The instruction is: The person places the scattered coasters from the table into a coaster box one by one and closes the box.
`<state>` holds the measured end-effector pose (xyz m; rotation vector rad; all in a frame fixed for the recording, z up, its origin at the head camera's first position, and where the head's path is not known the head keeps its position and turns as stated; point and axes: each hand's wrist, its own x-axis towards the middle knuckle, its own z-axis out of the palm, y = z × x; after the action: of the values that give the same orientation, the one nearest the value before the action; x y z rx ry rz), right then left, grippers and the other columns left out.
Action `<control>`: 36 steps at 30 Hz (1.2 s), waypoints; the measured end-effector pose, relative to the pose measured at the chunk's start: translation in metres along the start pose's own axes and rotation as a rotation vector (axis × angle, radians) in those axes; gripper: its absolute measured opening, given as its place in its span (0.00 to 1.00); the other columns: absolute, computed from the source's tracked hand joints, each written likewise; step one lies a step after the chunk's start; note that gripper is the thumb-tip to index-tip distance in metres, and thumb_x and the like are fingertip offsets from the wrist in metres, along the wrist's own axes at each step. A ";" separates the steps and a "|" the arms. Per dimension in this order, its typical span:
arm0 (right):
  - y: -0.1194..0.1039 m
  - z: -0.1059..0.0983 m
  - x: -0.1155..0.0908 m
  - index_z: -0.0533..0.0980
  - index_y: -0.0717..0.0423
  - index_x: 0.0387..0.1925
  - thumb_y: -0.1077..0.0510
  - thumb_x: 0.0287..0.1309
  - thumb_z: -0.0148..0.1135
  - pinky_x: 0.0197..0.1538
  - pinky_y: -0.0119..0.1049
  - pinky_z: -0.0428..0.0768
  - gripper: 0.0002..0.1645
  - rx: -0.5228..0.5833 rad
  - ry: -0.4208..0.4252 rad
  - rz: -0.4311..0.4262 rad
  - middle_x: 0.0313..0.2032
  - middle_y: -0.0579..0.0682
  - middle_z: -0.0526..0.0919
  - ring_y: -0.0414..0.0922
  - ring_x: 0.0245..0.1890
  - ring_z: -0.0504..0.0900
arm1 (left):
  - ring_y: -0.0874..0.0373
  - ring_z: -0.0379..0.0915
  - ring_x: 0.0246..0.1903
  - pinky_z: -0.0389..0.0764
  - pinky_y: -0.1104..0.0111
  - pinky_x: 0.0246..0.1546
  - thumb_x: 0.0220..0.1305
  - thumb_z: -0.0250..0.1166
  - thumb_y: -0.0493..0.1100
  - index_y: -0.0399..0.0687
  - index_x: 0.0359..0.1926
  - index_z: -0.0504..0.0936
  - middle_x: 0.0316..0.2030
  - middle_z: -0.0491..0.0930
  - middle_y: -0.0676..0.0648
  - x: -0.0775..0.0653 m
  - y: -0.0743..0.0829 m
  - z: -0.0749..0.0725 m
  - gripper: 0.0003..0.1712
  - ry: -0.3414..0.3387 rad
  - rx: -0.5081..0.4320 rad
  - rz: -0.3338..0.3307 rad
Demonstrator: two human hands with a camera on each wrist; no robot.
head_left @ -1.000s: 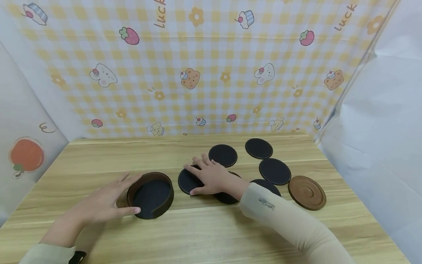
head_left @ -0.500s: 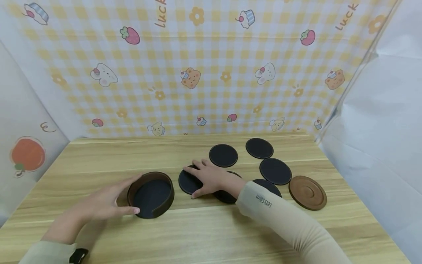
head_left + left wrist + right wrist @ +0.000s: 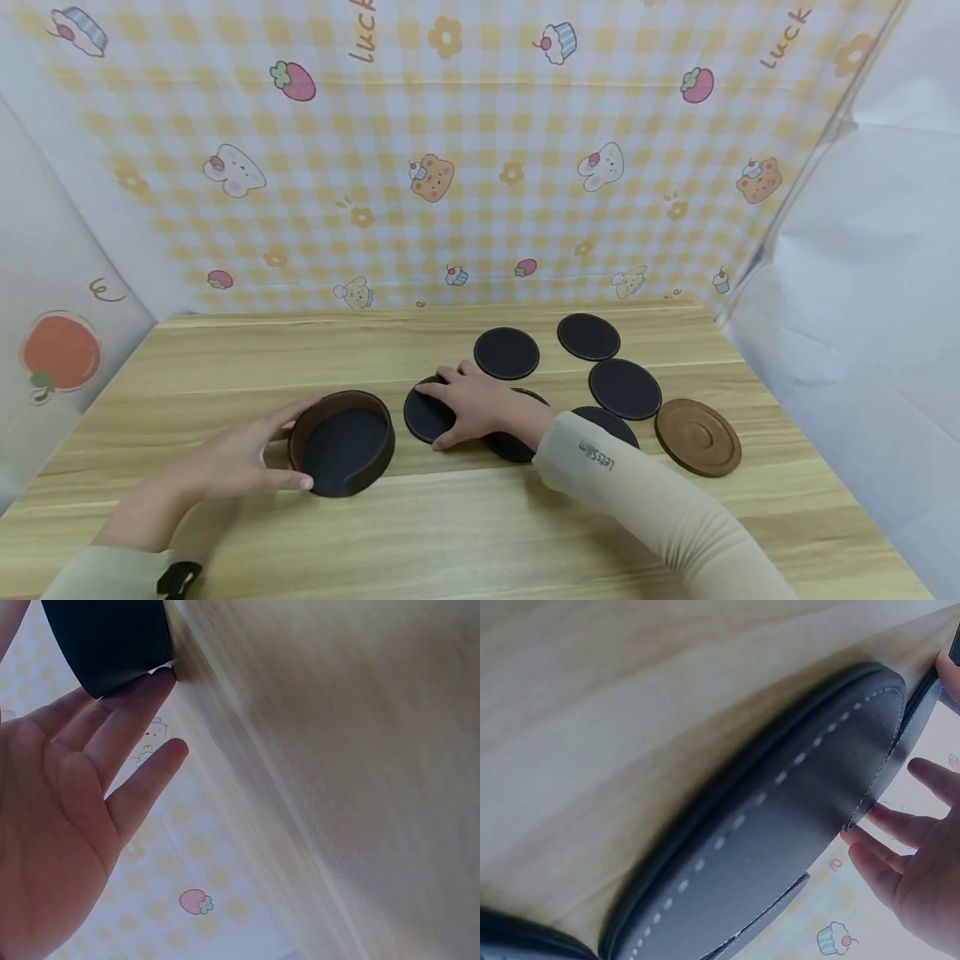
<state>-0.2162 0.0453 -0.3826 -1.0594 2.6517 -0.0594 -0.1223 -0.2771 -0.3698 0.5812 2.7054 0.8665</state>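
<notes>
Beside a round, dark coaster holder (image 3: 377, 468) in the head view is my left hand (image 3: 236, 457), thumb and fingers spread along its left side. In the left wrist view the fingers of that left hand (image 3: 52, 817) extend fairly straight, some tips against the holder's wall (image 3: 112, 645). My right hand (image 3: 476, 406) arches over a black round coaster (image 3: 424, 417), fingers bent to its far edge and thumb at its near edge. A second black coaster (image 3: 512, 450) lies partly hidden beneath the right wrist. Its white stitched rim fills the right wrist view, with the right hand (image 3: 934, 877) beyond.
Several more black coasters, such as one at the back (image 3: 507, 353) and one at the far right (image 3: 588, 337), lie flat on the wooden table (image 3: 480, 533). A brown round disc (image 3: 697, 438) lies at the right. A checked cloth (image 3: 480, 108) hangs behind.
My right hand's fingers have drawn in and curled more around the coaster's edges. The left hand stays beside the holder, nearly still.
</notes>
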 end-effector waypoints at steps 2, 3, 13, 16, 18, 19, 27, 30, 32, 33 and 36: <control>0.000 0.002 0.000 0.59 0.33 0.74 0.29 0.51 0.68 0.63 0.45 0.75 0.51 -0.007 0.008 -0.004 0.75 0.53 0.60 0.52 0.65 0.65 | 0.29 0.70 0.62 0.71 0.35 0.56 0.48 0.76 0.63 0.42 0.76 0.53 0.69 0.67 0.31 0.000 -0.001 0.001 0.64 -0.004 -0.017 0.009; 0.001 0.003 0.000 0.60 0.32 0.74 0.29 0.51 0.68 0.63 0.45 0.75 0.51 -0.012 0.010 -0.003 0.75 0.53 0.61 0.51 0.65 0.65 | 0.29 0.70 0.62 0.71 0.35 0.56 0.49 0.76 0.63 0.41 0.76 0.53 0.68 0.67 0.31 0.001 -0.001 0.002 0.63 -0.006 -0.028 0.015; -0.003 0.007 -0.002 0.63 0.32 0.73 0.27 0.51 0.67 0.55 0.43 0.79 0.49 -0.053 0.026 -0.007 0.74 0.51 0.62 0.50 0.63 0.68 | 0.30 0.65 0.66 0.77 0.63 0.58 0.49 0.76 0.59 0.42 0.74 0.55 0.66 0.70 0.33 0.003 -0.005 0.006 0.59 -0.018 -0.109 0.038; -0.003 0.006 -0.002 0.62 0.31 0.73 0.27 0.50 0.67 0.54 0.43 0.79 0.49 -0.046 0.026 -0.002 0.74 0.51 0.61 0.49 0.64 0.68 | 0.31 0.65 0.66 0.72 0.76 0.56 0.49 0.77 0.59 0.44 0.73 0.56 0.66 0.70 0.34 0.004 -0.007 0.006 0.58 -0.012 -0.120 0.049; -0.004 0.006 -0.002 0.63 0.31 0.72 0.27 0.50 0.67 0.54 0.43 0.79 0.49 -0.038 0.029 -0.002 0.74 0.51 0.61 0.49 0.64 0.67 | 0.32 0.65 0.66 0.71 0.79 0.55 0.48 0.77 0.59 0.44 0.73 0.56 0.66 0.71 0.34 0.004 -0.007 0.007 0.58 -0.008 -0.130 0.055; -0.004 0.006 -0.003 0.63 0.31 0.72 0.27 0.50 0.67 0.54 0.43 0.79 0.49 -0.036 0.031 -0.004 0.74 0.51 0.61 0.49 0.64 0.67 | 0.31 0.65 0.66 0.71 0.79 0.55 0.48 0.77 0.58 0.44 0.73 0.56 0.66 0.70 0.34 0.004 -0.007 0.007 0.58 -0.009 -0.136 0.055; -0.005 0.001 -0.007 0.63 0.32 0.72 0.27 0.50 0.67 0.55 0.44 0.79 0.49 0.002 0.051 -0.015 0.74 0.52 0.61 0.51 0.64 0.68 | 0.32 0.66 0.66 0.75 0.71 0.54 0.47 0.78 0.60 0.44 0.73 0.57 0.66 0.70 0.34 0.002 -0.005 0.003 0.60 0.024 -0.076 0.040; -0.004 -0.002 -0.009 0.64 0.34 0.72 0.29 0.50 0.68 0.57 0.46 0.78 0.49 0.030 0.067 -0.026 0.74 0.53 0.62 0.52 0.64 0.67 | 0.32 0.66 0.66 0.75 0.69 0.55 0.46 0.78 0.61 0.44 0.73 0.57 0.66 0.70 0.34 0.002 -0.005 0.002 0.60 0.028 -0.055 0.036; -0.004 -0.004 -0.010 0.64 0.35 0.72 0.29 0.51 0.68 0.58 0.47 0.78 0.49 0.044 0.075 -0.035 0.74 0.53 0.62 0.52 0.64 0.67 | 0.32 0.66 0.66 0.76 0.68 0.55 0.46 0.78 0.61 0.45 0.73 0.56 0.67 0.70 0.34 0.002 -0.004 0.001 0.60 0.023 -0.055 0.032; -0.004 -0.004 -0.010 0.64 0.35 0.72 0.29 0.51 0.68 0.59 0.48 0.77 0.49 0.049 0.078 -0.037 0.74 0.53 0.61 0.53 0.64 0.67 | 0.31 0.65 0.66 0.77 0.64 0.56 0.47 0.77 0.61 0.44 0.73 0.56 0.67 0.70 0.33 0.002 -0.003 0.001 0.60 0.019 -0.059 0.037; -0.004 -0.007 -0.012 0.63 0.35 0.73 0.29 0.51 0.67 0.59 0.49 0.77 0.49 0.059 0.086 -0.045 0.74 0.54 0.61 0.53 0.65 0.66 | 0.31 0.65 0.66 0.78 0.59 0.55 0.47 0.78 0.61 0.44 0.73 0.56 0.67 0.69 0.33 0.002 -0.003 0.001 0.60 0.017 -0.064 0.035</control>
<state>-0.2074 0.0498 -0.3723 -1.1211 2.6839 -0.1959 -0.1245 -0.2776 -0.3723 0.6123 2.6788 0.9674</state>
